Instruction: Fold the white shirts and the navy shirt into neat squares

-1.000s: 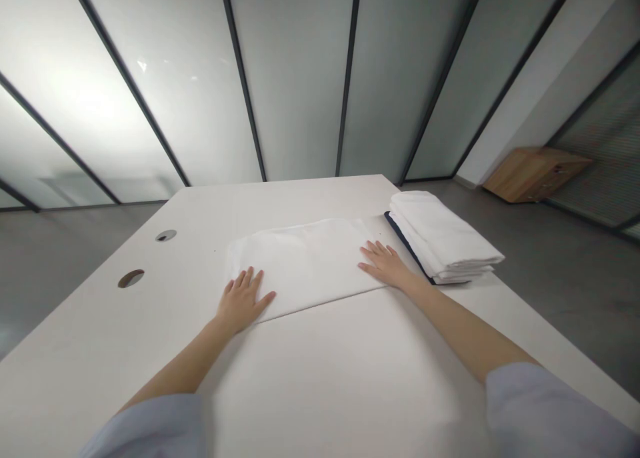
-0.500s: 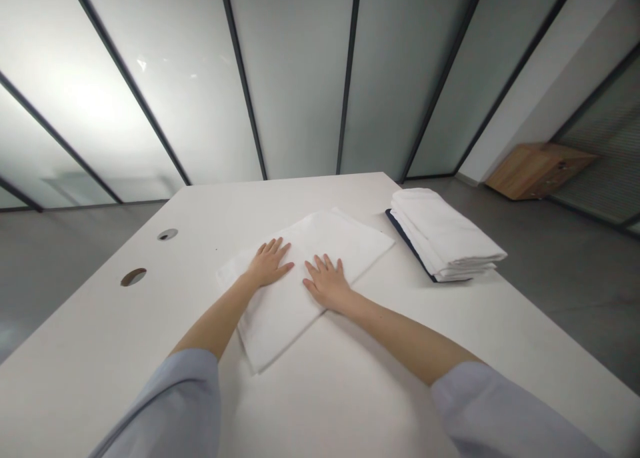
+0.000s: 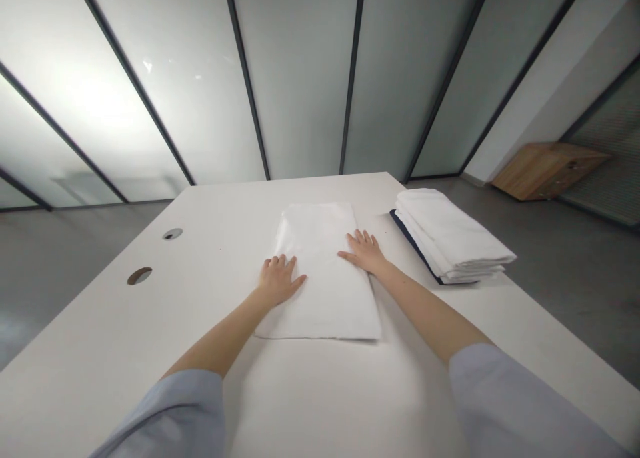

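On one white cloth (image 3: 326, 278), two spread hands (image 3: 278, 281) (image 3: 366, 251).

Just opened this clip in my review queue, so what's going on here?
A person has both bare hands on a white cloth lying flat on a white table. The left hand rests at its left side and the right hand at its right edge, fingers spread on both. To the right, apart from it, a stack of folded white cloths sits on something dark blue.
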`<state>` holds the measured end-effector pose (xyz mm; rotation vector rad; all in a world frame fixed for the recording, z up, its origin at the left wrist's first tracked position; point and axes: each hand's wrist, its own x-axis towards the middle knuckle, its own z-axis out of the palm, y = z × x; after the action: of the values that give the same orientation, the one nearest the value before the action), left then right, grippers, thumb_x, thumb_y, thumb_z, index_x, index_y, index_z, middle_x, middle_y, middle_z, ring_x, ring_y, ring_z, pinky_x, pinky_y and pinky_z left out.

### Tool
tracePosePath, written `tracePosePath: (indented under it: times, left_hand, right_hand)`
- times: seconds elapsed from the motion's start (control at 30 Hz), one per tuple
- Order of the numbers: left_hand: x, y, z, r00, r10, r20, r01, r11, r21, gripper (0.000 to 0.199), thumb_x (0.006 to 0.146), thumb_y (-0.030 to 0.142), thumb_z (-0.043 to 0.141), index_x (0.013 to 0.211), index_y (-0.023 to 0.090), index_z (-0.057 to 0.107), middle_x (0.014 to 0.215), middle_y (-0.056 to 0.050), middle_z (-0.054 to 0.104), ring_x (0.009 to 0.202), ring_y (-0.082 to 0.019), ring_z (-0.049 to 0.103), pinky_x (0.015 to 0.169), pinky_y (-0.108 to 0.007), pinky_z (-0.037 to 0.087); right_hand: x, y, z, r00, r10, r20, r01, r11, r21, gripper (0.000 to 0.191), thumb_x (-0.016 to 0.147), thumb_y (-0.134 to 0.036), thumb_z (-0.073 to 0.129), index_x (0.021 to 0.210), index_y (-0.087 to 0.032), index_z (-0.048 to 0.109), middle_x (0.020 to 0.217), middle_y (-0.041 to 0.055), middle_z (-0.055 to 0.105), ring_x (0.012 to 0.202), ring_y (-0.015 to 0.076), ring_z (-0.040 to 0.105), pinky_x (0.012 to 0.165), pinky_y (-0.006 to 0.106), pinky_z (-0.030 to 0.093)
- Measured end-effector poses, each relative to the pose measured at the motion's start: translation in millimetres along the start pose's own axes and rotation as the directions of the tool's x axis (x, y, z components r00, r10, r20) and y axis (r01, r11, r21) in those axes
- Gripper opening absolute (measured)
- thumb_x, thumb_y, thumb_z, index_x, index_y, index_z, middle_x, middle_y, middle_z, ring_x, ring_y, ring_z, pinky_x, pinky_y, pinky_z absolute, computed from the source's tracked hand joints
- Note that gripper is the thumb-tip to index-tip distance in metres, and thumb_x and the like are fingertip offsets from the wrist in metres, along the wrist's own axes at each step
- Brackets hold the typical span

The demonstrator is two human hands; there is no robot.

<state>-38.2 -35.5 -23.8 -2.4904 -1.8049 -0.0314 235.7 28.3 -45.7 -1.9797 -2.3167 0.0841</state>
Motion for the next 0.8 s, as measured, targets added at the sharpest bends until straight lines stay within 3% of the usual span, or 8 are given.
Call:
tracePosePath:
  times: [0.1,0.17,0.27,0.37,0.47,0.6,0.7,0.8]
  left_hand:
    - [12.9,-10.5,-10.6,0.998,-0.008,0.054,0.014,0.995,-0.099,0.053,0.090,0.056,0.034,0.124,0.022,0.055,0.113,-0.011,0.065,0.108,-0.027,0.057,0.093,-0.041,0.040]
    - [26.9,-22.4,-13.2,0.989,-0.143,0.041,0.148,0.974,-0.172,0.048,0.091,0.051,0.034,0.123,0.022,0.054,0.112,-0.010,0.065,0.105,-0.024,0.059,0.089,-0.036,0.043]
    - [45.9,-36.3,-8.3,0.923,-0.384,0.006,0.375,0.899,-0.226,0.052,0.089,0.054,0.035,0.119,0.018,0.056,0.119,-0.015,0.061,0.113,-0.027,0.055,0.090,-0.038,0.043]
    - [56.2,-37.4,0.8,0.875,-0.482,0.035,0.472,0.838,-0.274,0.063,0.082,0.065,0.038,0.114,0.014,0.060,0.122,-0.020,0.058,0.117,-0.033,0.052,0.093,-0.044,0.041]
    - [59.4,-32.0,7.5,0.888,-0.457,0.056,0.450,0.838,-0.310,0.064,0.079,0.066,0.042,0.109,0.013,0.062,0.121,-0.021,0.058,0.117,-0.035,0.052,0.095,-0.046,0.040]
    - [60.6,-32.3,12.5,0.921,-0.386,0.047,0.376,0.850,-0.369,0.046,0.081,0.053,0.048,0.104,0.016,0.062,0.115,-0.017,0.062,0.112,-0.031,0.056,0.092,-0.041,0.042]
    - [62.6,-37.6,16.2,0.929,-0.360,0.083,0.347,0.775,-0.528,0.041,0.082,0.045,0.050,0.109,0.015,0.058,0.109,-0.015,0.065,0.104,-0.028,0.061,0.086,-0.037,0.046]
    - [63.9,-41.9,20.7,0.931,-0.351,0.097,0.311,0.630,-0.712,0.044,0.082,0.039,0.055,0.116,0.012,0.051,0.112,-0.017,0.065,0.101,-0.026,0.063,0.083,-0.037,0.049]
  right_hand:
    - [3.0,15.8,4.5,0.993,0.095,-0.065,-0.089,0.992,0.089,0.073,0.086,-0.063,0.044,0.140,-0.015,0.041,0.147,0.0183,0.038,0.135,0.0332,0.033,0.107,0.046,0.025]
    - [1.7,20.7,7.2,0.979,0.156,-0.132,-0.135,0.978,0.159,0.059,0.090,-0.054,0.041,0.135,-0.017,0.048,0.140,0.0156,0.047,0.128,0.0295,0.041,0.103,0.042,0.031]
    - [-3.0,21.7,7.2,0.928,0.308,-0.212,-0.257,0.938,0.234,0.045,0.091,-0.042,0.039,0.123,-0.018,0.059,0.123,0.0134,0.059,0.114,0.0285,0.051,0.095,0.041,0.036]
    - [-8.0,19.2,4.1,0.906,0.364,-0.214,-0.311,0.918,0.246,0.039,0.089,-0.037,0.041,0.108,-0.017,0.068,0.110,0.0137,0.064,0.106,0.0303,0.054,0.091,0.043,0.038]
    - [-10.5,16.1,1.6,0.913,0.352,-0.206,-0.302,0.923,0.238,0.036,0.086,-0.037,0.044,0.098,-0.017,0.071,0.108,0.0145,0.064,0.104,0.0315,0.055,0.089,0.045,0.039]
    - [-8.3,14.0,0.2,0.917,0.362,-0.166,-0.310,0.911,0.273,0.035,0.083,-0.037,0.045,0.099,-0.017,0.069,0.109,0.0140,0.065,0.105,0.0317,0.055,0.091,0.045,0.039]
    - [-4.2,15.3,1.3,0.923,0.369,-0.109,-0.307,0.876,0.372,0.034,0.083,-0.033,0.042,0.104,-0.018,0.064,0.105,0.0125,0.066,0.104,0.0305,0.057,0.092,0.044,0.039]
    - [-1.4,19.2,5.9,0.930,0.361,-0.076,-0.263,0.794,0.548,0.035,0.084,-0.032,0.039,0.110,-0.019,0.059,0.099,0.0086,0.068,0.100,0.0263,0.059,0.089,0.037,0.043]
